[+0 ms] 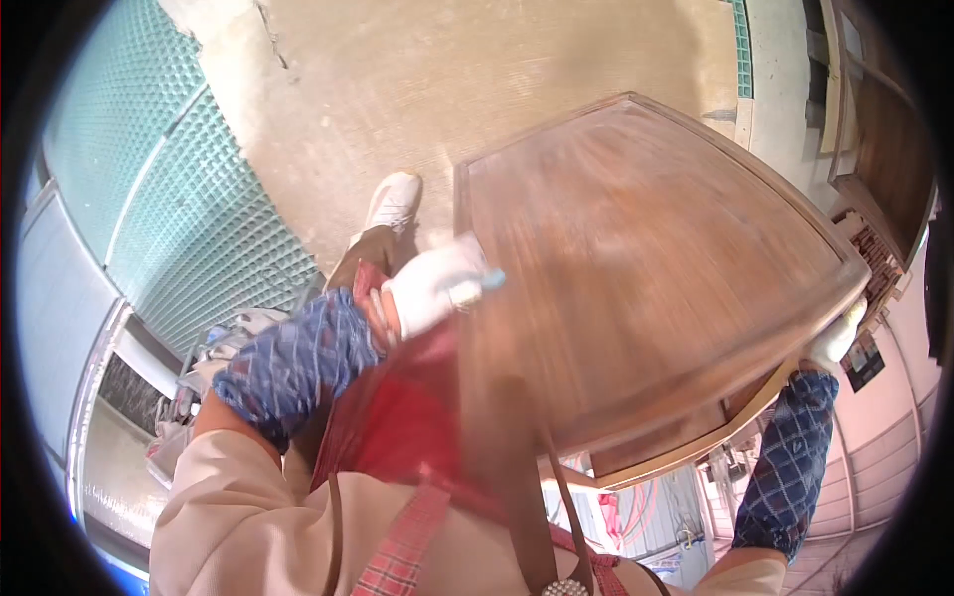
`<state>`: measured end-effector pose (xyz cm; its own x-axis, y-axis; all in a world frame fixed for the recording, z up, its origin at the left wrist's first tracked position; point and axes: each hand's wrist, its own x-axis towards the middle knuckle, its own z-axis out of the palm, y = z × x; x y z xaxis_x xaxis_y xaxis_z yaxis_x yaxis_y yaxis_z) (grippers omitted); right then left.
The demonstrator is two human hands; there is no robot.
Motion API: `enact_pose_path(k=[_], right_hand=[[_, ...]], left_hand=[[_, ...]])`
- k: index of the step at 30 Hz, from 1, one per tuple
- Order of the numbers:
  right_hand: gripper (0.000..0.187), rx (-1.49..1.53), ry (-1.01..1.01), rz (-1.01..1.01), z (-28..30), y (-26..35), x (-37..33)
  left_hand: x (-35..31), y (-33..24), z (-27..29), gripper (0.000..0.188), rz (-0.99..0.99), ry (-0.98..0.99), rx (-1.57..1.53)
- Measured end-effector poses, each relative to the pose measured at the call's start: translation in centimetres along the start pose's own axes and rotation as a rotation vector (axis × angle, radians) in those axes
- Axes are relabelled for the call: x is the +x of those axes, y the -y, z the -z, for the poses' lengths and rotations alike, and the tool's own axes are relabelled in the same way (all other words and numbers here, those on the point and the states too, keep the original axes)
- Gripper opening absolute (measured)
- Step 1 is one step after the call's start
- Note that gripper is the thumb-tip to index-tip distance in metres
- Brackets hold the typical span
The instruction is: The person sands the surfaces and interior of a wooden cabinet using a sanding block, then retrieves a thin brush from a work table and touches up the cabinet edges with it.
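A large brown wooden panel (636,268) with a raised border slants before me, its surface streaked and partly smeared by motion. My left hand (437,283), in a white glove, is closed beside the panel's left edge. A small light-blue bit (493,279) shows at its fingertips; blur hides what the rest of that object is. At the panel's right edge my right hand (838,338), also in a white glove, grips the border, with some fingers hidden. Both forearms wear blue patterned sleeve covers, and a red apron (407,407) covers my lap.
Green textured sheeting (179,189) lies along the left, beside a pale framed surface (65,288). My white shoe (395,202) stands on the tan floor (447,79). Other brown wooden pieces (889,149) are at the far right. A pale-edged wooden part (686,437) shows below the panel.
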<state>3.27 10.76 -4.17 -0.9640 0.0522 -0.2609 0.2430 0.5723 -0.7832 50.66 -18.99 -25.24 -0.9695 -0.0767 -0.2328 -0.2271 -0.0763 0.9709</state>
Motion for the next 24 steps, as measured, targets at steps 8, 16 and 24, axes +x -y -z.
enact_pose_path(k=[8,16,24], right_hand=[[0.057,-0.351,0.037,0.230,3.4,-4.5,2.7],[0.058,0.046,-0.007,-0.080,2.5,-0.9,-0.2],[0.055,-0.073,0.042,0.005,4.0,-0.5,0.7]], left_hand=[[-5.6,-18.0,0.8,0.042,0.211,0.123,-0.416],[0.6,7.0,-0.8,0.051,0.505,0.034,-0.300],[5.1,15.5,0.2,0.048,0.706,0.058,0.107]])
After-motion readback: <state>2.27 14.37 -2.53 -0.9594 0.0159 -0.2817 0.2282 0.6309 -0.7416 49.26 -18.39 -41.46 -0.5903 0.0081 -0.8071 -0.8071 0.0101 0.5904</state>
